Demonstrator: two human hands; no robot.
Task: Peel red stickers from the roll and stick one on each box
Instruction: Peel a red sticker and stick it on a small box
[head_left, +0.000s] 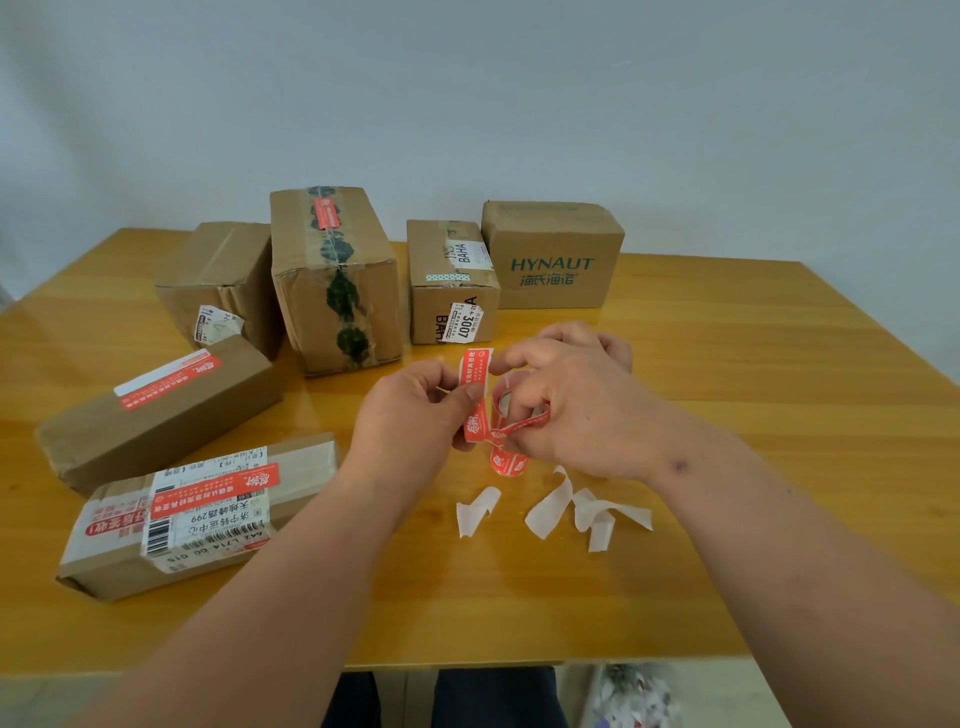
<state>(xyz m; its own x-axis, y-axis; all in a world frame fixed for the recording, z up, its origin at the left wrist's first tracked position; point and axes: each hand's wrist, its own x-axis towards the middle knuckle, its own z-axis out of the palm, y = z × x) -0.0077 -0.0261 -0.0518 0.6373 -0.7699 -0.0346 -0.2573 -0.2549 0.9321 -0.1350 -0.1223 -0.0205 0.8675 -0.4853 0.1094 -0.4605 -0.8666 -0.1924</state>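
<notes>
**Fourth sticker coming off the roll, three boxes still bare**

Nearest the camera, curls of white backing paper lie on the yellow worktop, just in front of the hands. Above them the left hand is pinched shut, thumb and fingers holding a red sticker that stands roughly upright. The right hand is curled closed around the sticker roll, of which little shows; a loose red end hangs below it. The sticker's lower end meets the roll's strip between the two hands, so I judge the peel is under way but not finished; whether the sticker is fully free cannot be told.

To the left, the nearest box carries a red sticker across its shipping label, and the long box behind it has one on top. Farther back, the tall box has one near its far top edge. The left rear box, the small box and the HYNAUT box show no red sticker on the faces in view.

So the task looks about half done. The next move calls for separating the sticker cleanly from its backing without letting it fold onto itself, then carrying it to one of the unmarked rear boxes and pressing it flat.
</notes>
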